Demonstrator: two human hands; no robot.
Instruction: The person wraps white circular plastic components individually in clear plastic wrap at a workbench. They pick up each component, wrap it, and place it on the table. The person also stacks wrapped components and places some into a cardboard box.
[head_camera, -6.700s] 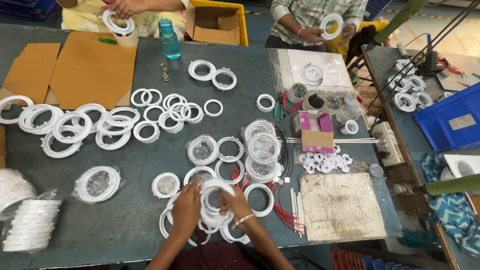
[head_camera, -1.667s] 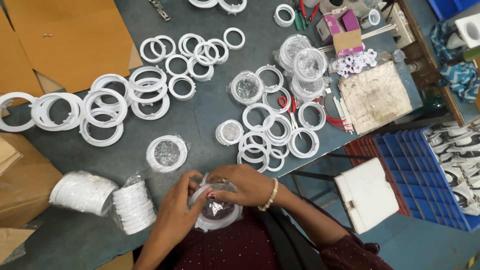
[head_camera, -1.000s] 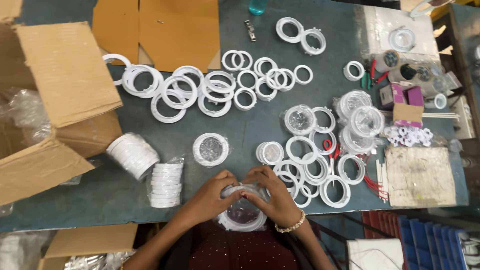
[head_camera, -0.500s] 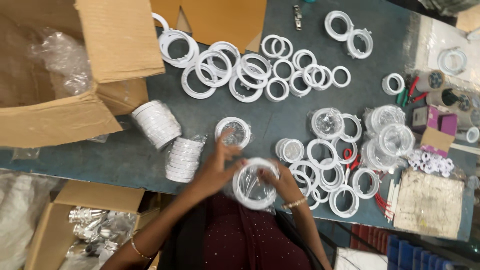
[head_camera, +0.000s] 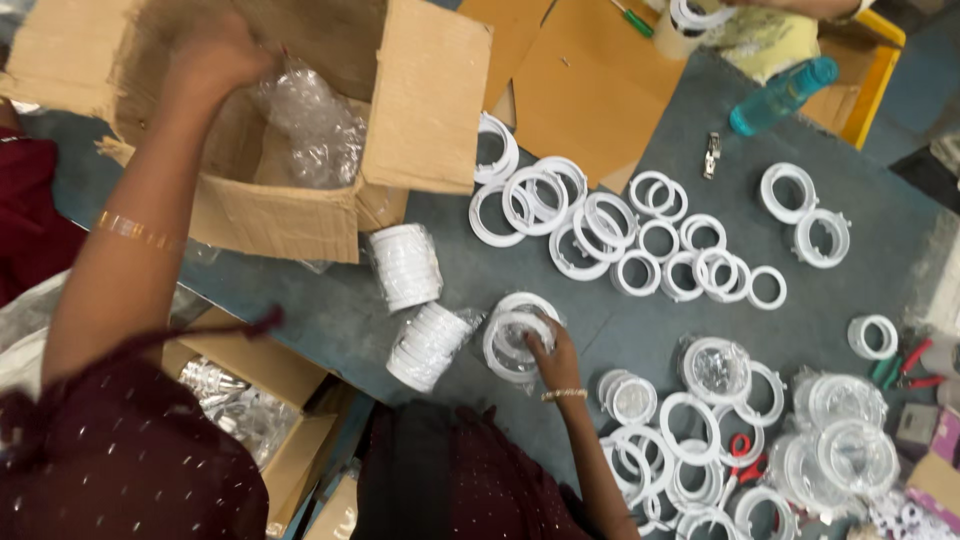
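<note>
The white ring stack (head_camera: 517, 337) lay flat on the grey tabletop (head_camera: 330, 310), opening upward, no long axis. The right hand (head_camera: 553, 352) gripped its near-right rim. The left hand (head_camera: 215, 50), curled, reached into the cardboard box (head_camera: 420, 110), well apart, beside crumpled plastic (head_camera: 310, 120).
</note>
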